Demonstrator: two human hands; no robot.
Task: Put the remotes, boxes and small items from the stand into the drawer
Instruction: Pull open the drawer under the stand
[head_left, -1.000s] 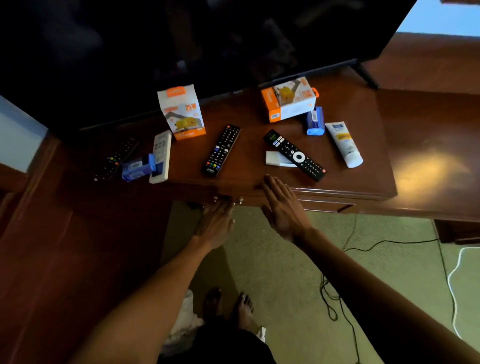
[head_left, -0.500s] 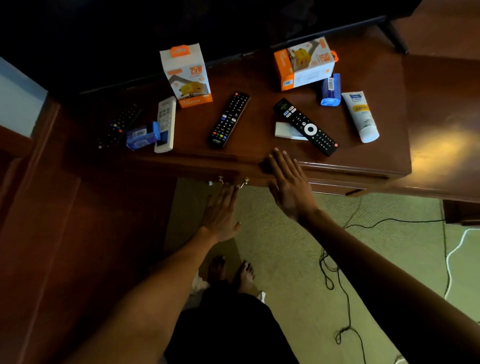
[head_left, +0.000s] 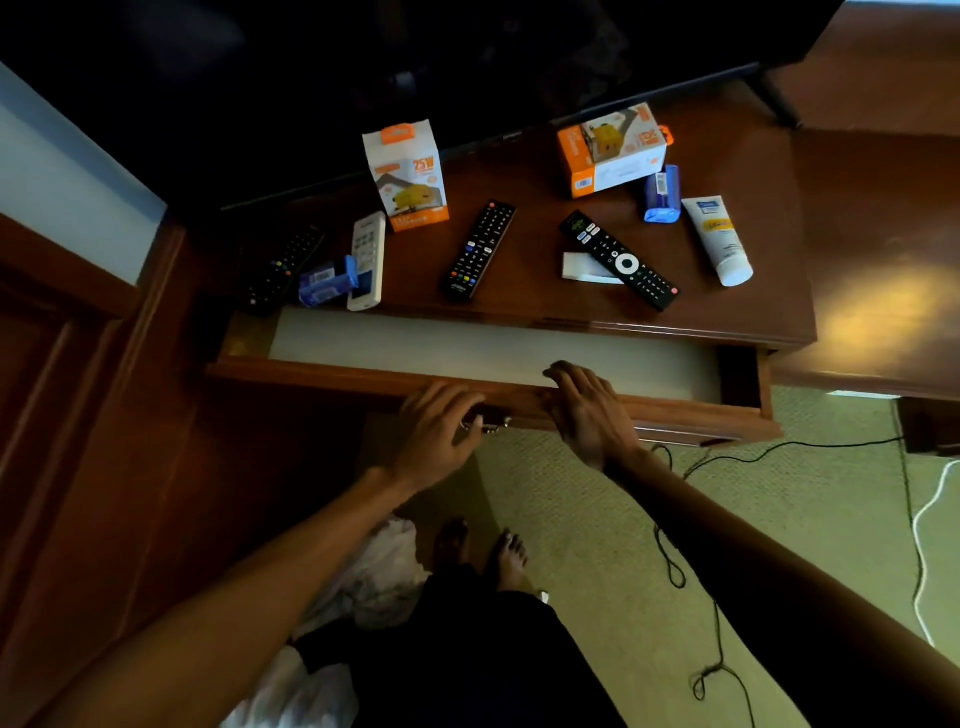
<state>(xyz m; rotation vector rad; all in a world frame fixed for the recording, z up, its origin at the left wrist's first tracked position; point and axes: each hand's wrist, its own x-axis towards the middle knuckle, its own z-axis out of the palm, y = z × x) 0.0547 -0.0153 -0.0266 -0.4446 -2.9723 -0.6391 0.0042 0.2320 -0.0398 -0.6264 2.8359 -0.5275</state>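
Observation:
The drawer (head_left: 363, 375) under the wooden stand (head_left: 727, 317) is pulled partly out, showing a pale lined bottom. My left hand (head_left: 439, 434) grips the metal drawer handle (head_left: 488, 425). My right hand (head_left: 589, 413) rests on the drawer's front edge, fingers curled over it. On the stand lie three black remotes (head_left: 480, 250) (head_left: 621, 260) (head_left: 278, 267), a white remote (head_left: 368, 260), an upright orange-and-white box (head_left: 408, 174), a second such box (head_left: 613, 150) on its side, two small blue packs (head_left: 327, 280) (head_left: 662, 195), a white tube (head_left: 719, 239) and a small white block (head_left: 582, 267).
A large dark TV (head_left: 467, 67) stands at the back of the stand. A wooden wall panel (head_left: 93, 441) is on the left. Black cables (head_left: 675, 566) and a white cable (head_left: 924, 525) lie on the green carpet. My bare feet (head_left: 483, 545) are below the drawer.
The drawer was closed earlier and has now slid out toward me. My left hand closed on the handle and my right hand moved onto the drawer front.

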